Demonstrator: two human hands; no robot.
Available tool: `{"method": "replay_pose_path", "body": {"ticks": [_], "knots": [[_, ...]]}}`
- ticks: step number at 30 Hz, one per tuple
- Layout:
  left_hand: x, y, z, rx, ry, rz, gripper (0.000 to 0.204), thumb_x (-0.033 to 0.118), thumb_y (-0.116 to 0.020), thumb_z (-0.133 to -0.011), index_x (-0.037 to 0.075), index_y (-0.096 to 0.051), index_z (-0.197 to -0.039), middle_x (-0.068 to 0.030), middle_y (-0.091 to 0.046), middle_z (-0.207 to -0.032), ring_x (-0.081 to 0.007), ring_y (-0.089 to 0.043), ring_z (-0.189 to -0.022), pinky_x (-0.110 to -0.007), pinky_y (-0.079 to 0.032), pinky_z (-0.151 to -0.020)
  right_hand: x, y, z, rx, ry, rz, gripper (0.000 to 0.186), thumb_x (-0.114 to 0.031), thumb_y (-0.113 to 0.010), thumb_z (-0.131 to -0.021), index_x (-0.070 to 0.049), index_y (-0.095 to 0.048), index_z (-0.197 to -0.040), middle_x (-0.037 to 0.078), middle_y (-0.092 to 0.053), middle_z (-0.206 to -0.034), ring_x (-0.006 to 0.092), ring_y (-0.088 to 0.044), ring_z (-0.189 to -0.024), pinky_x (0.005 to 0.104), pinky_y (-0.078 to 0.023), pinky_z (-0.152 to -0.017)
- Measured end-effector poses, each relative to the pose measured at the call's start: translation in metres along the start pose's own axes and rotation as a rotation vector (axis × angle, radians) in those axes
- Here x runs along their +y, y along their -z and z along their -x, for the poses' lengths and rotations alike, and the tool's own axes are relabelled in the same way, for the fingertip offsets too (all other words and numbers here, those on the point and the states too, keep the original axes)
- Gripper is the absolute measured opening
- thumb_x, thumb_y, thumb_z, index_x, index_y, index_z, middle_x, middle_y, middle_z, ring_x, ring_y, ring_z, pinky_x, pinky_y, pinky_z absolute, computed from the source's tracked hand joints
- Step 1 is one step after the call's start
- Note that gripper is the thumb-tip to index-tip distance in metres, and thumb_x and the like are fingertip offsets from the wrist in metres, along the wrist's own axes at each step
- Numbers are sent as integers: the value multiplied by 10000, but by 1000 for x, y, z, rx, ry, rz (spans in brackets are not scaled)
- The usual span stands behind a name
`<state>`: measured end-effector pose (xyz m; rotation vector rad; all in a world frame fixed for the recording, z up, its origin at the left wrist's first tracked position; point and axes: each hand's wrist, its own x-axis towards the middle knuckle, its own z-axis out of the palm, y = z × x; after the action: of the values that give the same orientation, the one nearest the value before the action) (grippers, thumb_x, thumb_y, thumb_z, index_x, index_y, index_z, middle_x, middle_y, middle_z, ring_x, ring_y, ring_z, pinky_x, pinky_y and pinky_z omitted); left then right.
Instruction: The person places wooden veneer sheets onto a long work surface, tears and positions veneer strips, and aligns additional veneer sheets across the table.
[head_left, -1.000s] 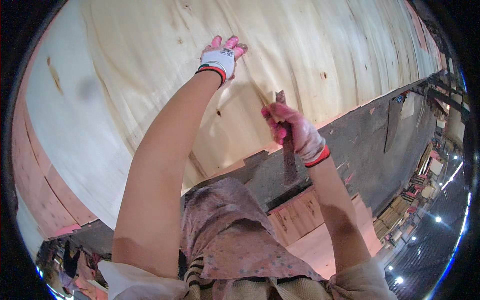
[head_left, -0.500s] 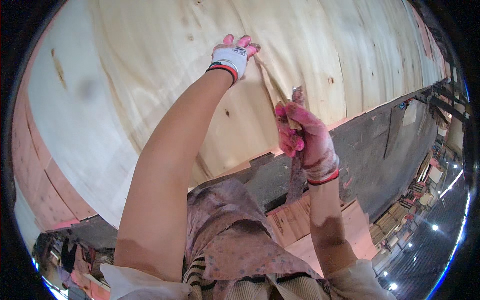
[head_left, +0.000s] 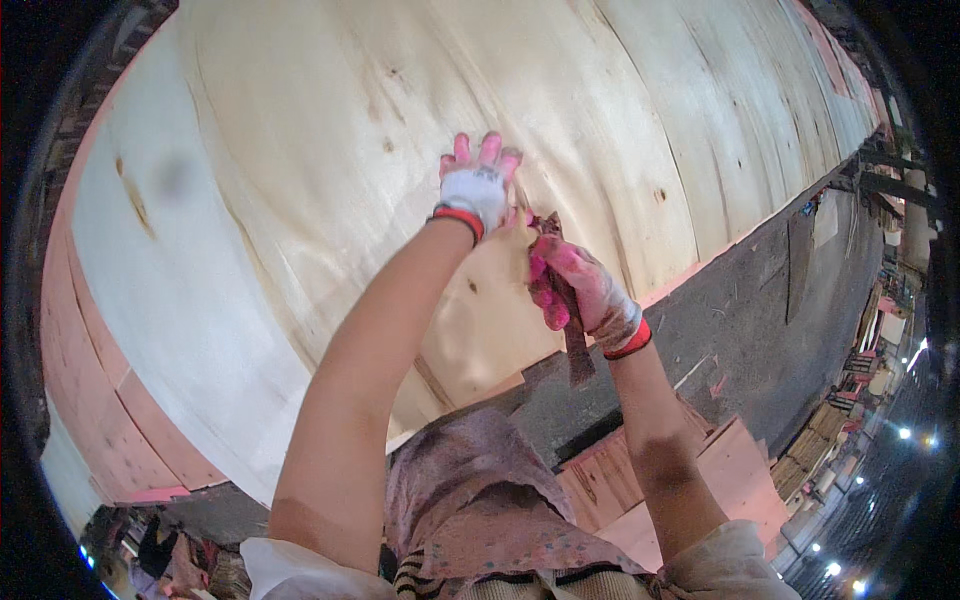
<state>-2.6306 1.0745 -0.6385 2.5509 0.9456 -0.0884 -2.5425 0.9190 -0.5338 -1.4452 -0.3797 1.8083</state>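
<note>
Two gloved hands and one dark, flat tool work at one broad pale veneer sheet [head_left: 300, 200] that tops a stack with pink-stained edges. The left hand [head_left: 477, 190] lies palm-down on the sheet, fingers spread, holding nothing. The right hand [head_left: 575, 290] has its grip shut around the tool [head_left: 577, 352], whose long axis runs near upright: its upper end juts above the fist, beside the left glove, its lower end hangs below the wrist
</note>
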Motion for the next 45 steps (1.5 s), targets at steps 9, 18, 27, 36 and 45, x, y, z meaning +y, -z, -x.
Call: {"method": "replay_pose_path", "body": {"ticks": [9,18,27,36,45], "knots": [[18,-10,-16,175,116,162,297,390,-560,-774,111,-662,-777,-54,-564,-985,-258,-517,-931,-430,-462,-726,76,100,-73,685,7,-249,379,-425,-630,-832,-60,-592,-738,26,-523,-544,131,-446,-364,280,-377,-351],[-1,-7,-48,57,-190,294,184,206,-583,-762,155,-657,-922,-62,-655,-984,-234,-603,-937,-400,-481,-815,75,109,-81,728,23,-408,251,-319,-664,-819,-71,-626,-810,65,-605,-663,167,-516,-412,301,-377,-330],[-147,4,-131,425,521,1520,311,318,-493,-943,58,-662,-939,-42,-638,-796,-120,-557,-630,-252,-470,-554,66,94,-83,717,-79,-331,298,-351,-661,-811,-67,-602,-745,48,-563,-568,174,-501,-379,314,-364,-313],[31,-35,-45,-270,181,1388,243,321,-532,-845,99,-629,-847,-33,-634,-759,-179,-586,-585,-306,-486,-580,71,101,-82,747,-16,-337,314,-330,-684,-800,-23,-637,-752,84,-607,-604,182,-539,-402,317,-403,-328],[-479,220,8,575,799,489,169,245,-516,-892,117,-524,-1002,-70,-549,-987,-178,-513,-928,-314,-436,-805,62,79,-89,673,-28,-378,309,-321,-692,-802,-26,-615,-751,77,-575,-579,180,-512,-385,307,-388,-319]]}}
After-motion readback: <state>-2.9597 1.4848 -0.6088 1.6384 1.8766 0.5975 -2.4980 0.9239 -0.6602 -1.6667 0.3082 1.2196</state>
